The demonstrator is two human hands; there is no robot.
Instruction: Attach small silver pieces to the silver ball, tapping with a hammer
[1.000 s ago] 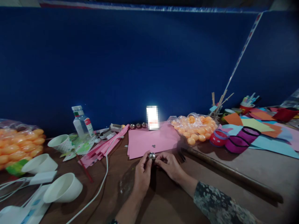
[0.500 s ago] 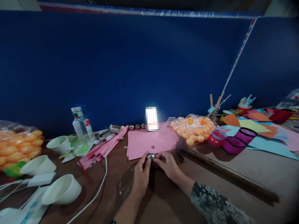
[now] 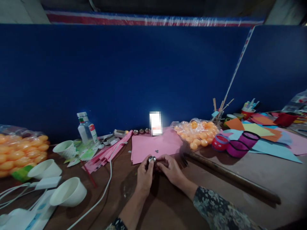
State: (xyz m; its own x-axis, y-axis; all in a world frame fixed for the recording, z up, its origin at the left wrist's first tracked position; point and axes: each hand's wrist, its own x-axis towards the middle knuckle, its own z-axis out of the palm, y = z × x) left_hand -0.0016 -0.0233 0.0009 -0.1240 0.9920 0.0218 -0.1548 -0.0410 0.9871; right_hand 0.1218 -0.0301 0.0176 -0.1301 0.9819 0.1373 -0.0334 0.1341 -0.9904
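My left hand (image 3: pixel 145 174) pinches a shiny silver ball (image 3: pixel 152 159) between thumb and fingers, just in front of the pink paper stack (image 3: pixel 144 148). Right beside it, my right hand (image 3: pixel 170 169) has its thumb and fingertips pressed together. Whether anything small sits in that pinch, I cannot make out. Two tiny dark metal pieces (image 3: pixel 156 151) lie on the pink sheets. Along the back edge of the paper, several similar shiny balls (image 3: pixel 141 131) stand in a row.
A hammer's wooden handle (image 3: pixel 232 174) stretches across the right side. Behind it are a bag of orange balls (image 3: pixel 199 132), purple cylinders (image 3: pixel 237 148) and coloured paper (image 3: pixel 275 147). White cups (image 3: pixel 69 191), a plastic bottle (image 3: pixel 86 131) and a white cable (image 3: pixel 109 180) occupy the left.
The silver ball and my left hand have shifted slightly left, and the ball looks turned. My right fingertips now sit a little apart from it. The camera view has tilted slightly.
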